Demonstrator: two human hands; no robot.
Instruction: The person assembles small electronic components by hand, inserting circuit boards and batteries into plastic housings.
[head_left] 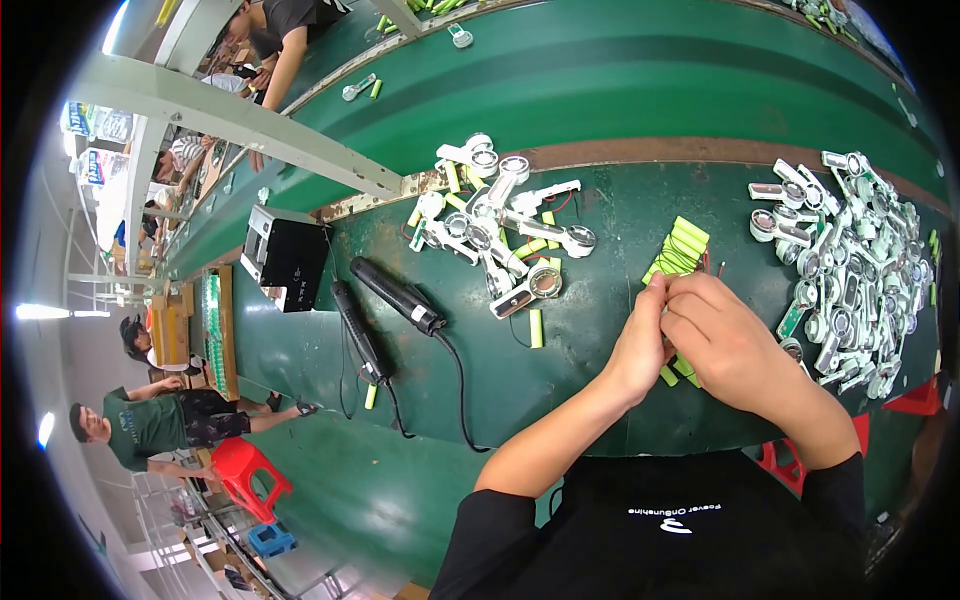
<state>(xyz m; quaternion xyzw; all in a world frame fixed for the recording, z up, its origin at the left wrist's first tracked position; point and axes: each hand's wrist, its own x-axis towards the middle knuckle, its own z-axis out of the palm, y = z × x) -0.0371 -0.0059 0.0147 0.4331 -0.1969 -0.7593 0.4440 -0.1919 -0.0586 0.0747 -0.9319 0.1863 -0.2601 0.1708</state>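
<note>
Left hand [637, 345], right hand [718, 332], both grips pinched closed, contents hidden, yellow-green cylinders [687, 238] just far, white ring-headed parts [850, 270] right

I see a black T-shirt [620, 560] | left sleeve [490, 540] short, same black, hem near the elbow | right sleeve [838, 500] short, matching | small row of white lettering [675, 510] across the front | curved white emblem [677, 526] just beside it | forearms [555, 435] bare | left hand [637, 345] and right hand [722, 338] bare too
</note>
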